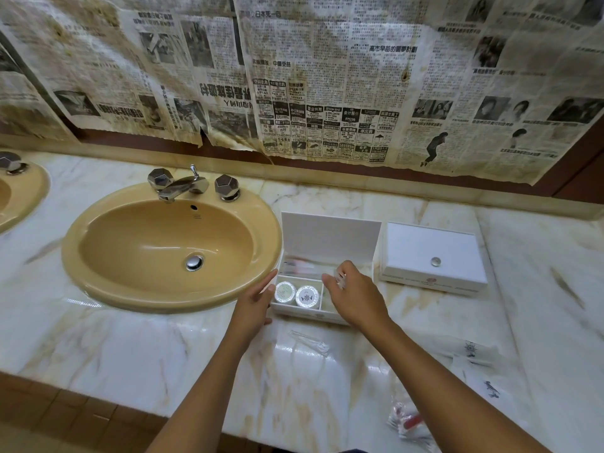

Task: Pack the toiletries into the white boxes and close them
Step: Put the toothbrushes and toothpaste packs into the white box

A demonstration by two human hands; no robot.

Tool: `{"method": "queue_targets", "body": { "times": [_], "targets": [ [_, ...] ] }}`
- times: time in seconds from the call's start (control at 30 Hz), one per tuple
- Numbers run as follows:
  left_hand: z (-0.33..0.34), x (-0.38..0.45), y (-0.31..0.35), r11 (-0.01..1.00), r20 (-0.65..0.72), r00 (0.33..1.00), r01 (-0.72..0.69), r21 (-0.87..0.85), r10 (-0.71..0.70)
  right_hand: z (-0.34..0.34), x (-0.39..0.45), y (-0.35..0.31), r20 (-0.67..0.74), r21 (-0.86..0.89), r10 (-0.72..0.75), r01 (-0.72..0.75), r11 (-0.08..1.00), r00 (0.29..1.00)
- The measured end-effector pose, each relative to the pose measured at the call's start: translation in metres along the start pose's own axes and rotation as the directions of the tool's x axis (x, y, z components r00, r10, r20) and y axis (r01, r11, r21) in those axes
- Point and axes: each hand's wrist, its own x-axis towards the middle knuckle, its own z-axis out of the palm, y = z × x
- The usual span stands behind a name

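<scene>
One white box (pixel 433 256) at three o'clock is closed, the open box (pixel 327 243) half-filled: left hand (pixel 255 302) spread steadying, right hand (pixel 354 294) pinching a clear packet (pixel 340 278), loose packets (pixel 408 420) left on the bench (pixel 130 348).

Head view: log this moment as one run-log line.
left hand steadies open white box | right hand lowers clear packet into it | two round containers inside | second box closed
</scene>
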Motion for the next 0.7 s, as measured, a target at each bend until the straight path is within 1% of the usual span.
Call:
{"method": "queue_targets", "body": {
  "times": [0.07, 0.13, 0.27, 0.37, 0.43, 0.53, 0.7],
  "targets": [
    [0.0, 0.0, 0.0, 1.0, 0.001, 1.0, -0.002, -0.001, 0.002, 0.001, 0.0, -0.001, 0.072, 0.128, 0.041, -0.05, 0.991, 0.997],
    [0.0, 0.0, 0.0, 1.0, 0.001, 1.0, 0.0, 0.002, 0.0, 0.003, 0.0, 0.0, 0.084, 0.188, 0.028, -0.044, 0.981, 0.996],
    [0.0, 0.0, 0.0, 1.0, -0.004, 1.0, 0.002, 0.005, -0.002, 0.01, 0.003, 0.005, 0.025, 0.123, -0.01, 0.007, 0.992, 1.0],
    [0.0, 0.0, 0.0, 1.0, -0.005, 1.0, 0.003, 0.0, -0.003, 0.011, 0.005, 0.007, 0.009, 0.09, -0.031, 0.03, 0.995, 0.999],
    [0.0, 0.0, -0.001, 1.0, -0.004, 1.0, 0.005, -0.001, -0.005, 0.01, 0.005, 0.008, -0.021, 0.106, -0.051, 0.053, 0.993, 0.998],
    [0.0, 0.001, -0.001, 1.0, -0.006, 1.0, 0.009, -0.009, -0.009, 0.004, 0.004, 0.009, -0.074, 0.176, -0.039, 0.052, 0.983, 0.996],
    [0.0, 0.001, -0.001, 1.0, -0.006, 1.0, 0.006, -0.005, -0.006, 0.0, 0.003, 0.012, -0.071, 0.138, -0.03, 0.04, 0.99, 0.997]
  ]
}}
